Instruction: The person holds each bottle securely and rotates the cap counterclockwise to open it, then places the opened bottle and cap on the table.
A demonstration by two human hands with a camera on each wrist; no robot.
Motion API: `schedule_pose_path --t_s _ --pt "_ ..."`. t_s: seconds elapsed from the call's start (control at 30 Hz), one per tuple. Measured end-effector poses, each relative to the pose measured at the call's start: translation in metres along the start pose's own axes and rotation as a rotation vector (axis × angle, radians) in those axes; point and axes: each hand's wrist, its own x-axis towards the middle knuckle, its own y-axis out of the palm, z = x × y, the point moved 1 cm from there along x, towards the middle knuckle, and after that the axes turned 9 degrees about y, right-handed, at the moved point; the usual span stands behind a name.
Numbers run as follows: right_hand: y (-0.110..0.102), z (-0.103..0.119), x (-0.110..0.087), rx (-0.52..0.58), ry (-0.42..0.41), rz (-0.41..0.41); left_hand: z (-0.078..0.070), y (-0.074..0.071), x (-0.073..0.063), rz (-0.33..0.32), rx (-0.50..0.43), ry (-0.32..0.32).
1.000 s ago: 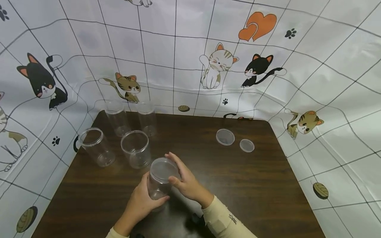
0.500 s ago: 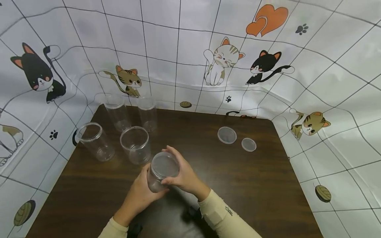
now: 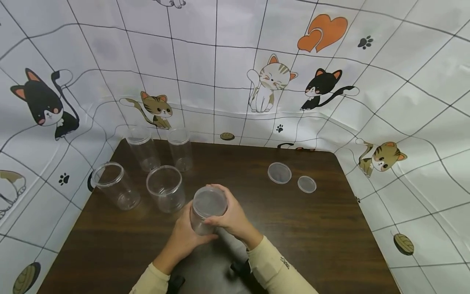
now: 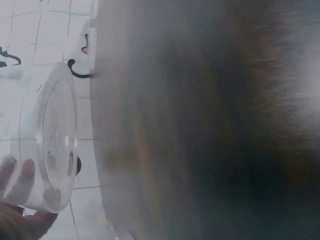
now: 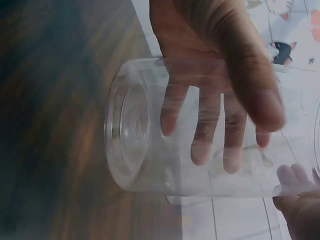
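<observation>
In the head view, my left hand [image 3: 183, 234] grips the body of a clear plastic jar [image 3: 200, 226] from the left, thumb across its near side. A round translucent lid [image 3: 210, 201] sits on the jar's top. My right hand [image 3: 236, 218] holds the lid's rim, with its thumb in front and fingers behind. The jar is tilted, its lidded end up. The left wrist view shows the jar's base [image 4: 57, 142] above the table. In the right wrist view, fingers [image 5: 202, 145] show through the clear wall, and the other hand [image 5: 302, 205] is by the lid end.
On the brown table [image 3: 312, 237], two uncovered clear jars [image 3: 119, 192] [image 3: 170, 198] stand left. Two slimmer jars [image 3: 147, 157] [image 3: 182, 155] stand behind them. A larger lid [image 3: 279, 173] and a smaller lid [image 3: 307, 184] lie at the back right. A cat-print sheet [image 3: 235, 65] surrounds the table.
My right fingers and thumb have closed further around the lid's rim. Both hands and the jar have shifted slightly to the right. The other jars and loose lids stay in place.
</observation>
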Motion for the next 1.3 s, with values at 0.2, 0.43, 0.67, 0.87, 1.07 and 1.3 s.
schedule_pose_path --t_s 0.2,0.43,0.67,0.87,1.07,1.3 --pt "-0.023 0.005 0.002 -0.034 0.031 -0.064 0.003 0.014 0.029 0.05 -0.039 0.067" --pt "-0.044 0.003 0.006 -0.026 0.012 -0.117 0.003 0.025 0.058 0.147 -0.027 0.084" --pt "-0.072 0.002 0.019 -0.087 -0.031 -0.053 0.005 0.035 0.079 0.237 -0.088 0.125" --pt "-0.088 0.001 0.026 -0.049 -0.085 0.125 0.008 0.038 0.084 0.34 -0.189 0.166" --pt "-0.094 -0.006 0.033 0.029 -0.138 0.281 0.009 0.036 0.086 0.433 -0.255 0.164" --pt "-0.081 -0.014 0.032 -0.018 -0.132 0.061 0.008 0.039 0.086 0.255 -0.074 0.106"
